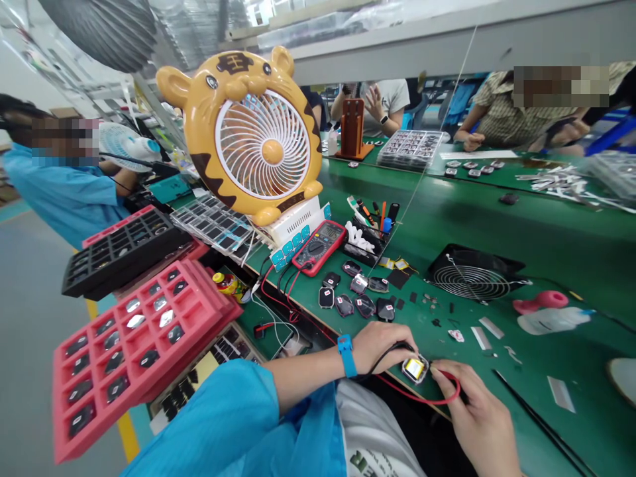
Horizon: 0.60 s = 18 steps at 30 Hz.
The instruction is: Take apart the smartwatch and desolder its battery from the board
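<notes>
Two fans at a green surface (571, 242)
The tiger-faced fan (271, 152) stands upright; to its right, the black fan (472, 278) with a wire grille sits near a translucent bottle (551, 320).

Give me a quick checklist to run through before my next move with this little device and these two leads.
1. Small yellow-faced device between both hands: ok.
2. Black lead at your left hand: ok.
3. Red lead at your right hand: ok.
4. Lead tips touching the device: cannot tell, too small and partly hidden by your fingers.
5. Reading on the red multimeter: cannot tell, the digits are not legible.
6. Black tweezers clear of the device: ok, they lie on the bench to the right.
</notes>
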Each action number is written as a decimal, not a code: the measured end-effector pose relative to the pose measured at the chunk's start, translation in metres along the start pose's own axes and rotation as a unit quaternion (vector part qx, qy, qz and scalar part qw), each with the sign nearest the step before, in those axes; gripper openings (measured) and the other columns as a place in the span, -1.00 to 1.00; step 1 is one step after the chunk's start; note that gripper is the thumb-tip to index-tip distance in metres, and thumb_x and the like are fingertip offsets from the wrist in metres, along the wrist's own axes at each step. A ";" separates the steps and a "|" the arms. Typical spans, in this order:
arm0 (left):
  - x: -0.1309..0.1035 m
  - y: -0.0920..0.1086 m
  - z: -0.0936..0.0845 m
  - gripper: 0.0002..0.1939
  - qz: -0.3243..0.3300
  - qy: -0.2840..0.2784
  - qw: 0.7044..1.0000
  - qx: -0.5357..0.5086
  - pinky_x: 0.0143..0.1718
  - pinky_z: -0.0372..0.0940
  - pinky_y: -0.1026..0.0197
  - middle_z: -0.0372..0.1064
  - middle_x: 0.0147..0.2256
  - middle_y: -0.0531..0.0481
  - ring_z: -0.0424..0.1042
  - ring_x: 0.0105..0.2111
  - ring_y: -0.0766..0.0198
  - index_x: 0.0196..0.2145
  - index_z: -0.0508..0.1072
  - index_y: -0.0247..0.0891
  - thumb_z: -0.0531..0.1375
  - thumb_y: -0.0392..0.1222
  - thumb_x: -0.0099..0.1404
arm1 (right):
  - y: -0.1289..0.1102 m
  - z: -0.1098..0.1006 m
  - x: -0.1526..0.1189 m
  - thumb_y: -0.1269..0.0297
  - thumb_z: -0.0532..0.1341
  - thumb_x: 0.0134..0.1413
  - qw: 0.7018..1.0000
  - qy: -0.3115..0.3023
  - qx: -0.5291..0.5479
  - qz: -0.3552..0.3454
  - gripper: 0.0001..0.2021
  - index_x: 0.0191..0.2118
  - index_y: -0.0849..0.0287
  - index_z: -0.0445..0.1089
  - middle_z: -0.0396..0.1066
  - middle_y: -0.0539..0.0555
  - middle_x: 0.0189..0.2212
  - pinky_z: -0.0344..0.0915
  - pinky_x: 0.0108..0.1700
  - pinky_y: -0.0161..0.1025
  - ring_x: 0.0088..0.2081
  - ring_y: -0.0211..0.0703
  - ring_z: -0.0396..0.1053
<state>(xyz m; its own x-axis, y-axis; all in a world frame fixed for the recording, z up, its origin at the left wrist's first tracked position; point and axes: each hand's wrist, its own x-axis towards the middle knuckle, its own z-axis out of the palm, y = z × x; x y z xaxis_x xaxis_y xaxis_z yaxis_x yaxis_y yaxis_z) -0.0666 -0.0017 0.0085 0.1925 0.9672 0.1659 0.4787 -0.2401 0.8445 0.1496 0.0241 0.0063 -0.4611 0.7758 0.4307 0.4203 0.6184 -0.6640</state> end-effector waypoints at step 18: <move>0.000 0.001 -0.002 -0.86 0.000 -0.001 1.000 -0.006 -0.13 0.40 0.29 0.61 -0.21 -0.08 0.59 -0.19 0.22 -0.23 0.53 -0.29 0.26 -0.16 0.44 | 0.000 0.000 0.000 0.09 0.13 0.41 1.000 -0.004 -0.005 -0.014 -0.73 -0.20 0.06 0.53 0.58 0.02 -0.30 0.45 -0.22 -0.36 -0.29 -0.20 0.59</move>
<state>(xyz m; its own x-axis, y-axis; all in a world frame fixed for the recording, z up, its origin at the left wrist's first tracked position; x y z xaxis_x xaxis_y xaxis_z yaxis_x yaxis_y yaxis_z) -0.0675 -0.0023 0.0103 0.1938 0.9670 0.1655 0.4679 -0.2394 0.8507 0.1497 0.0245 0.0063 -0.4794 0.7567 0.4444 0.4142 0.6416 -0.6456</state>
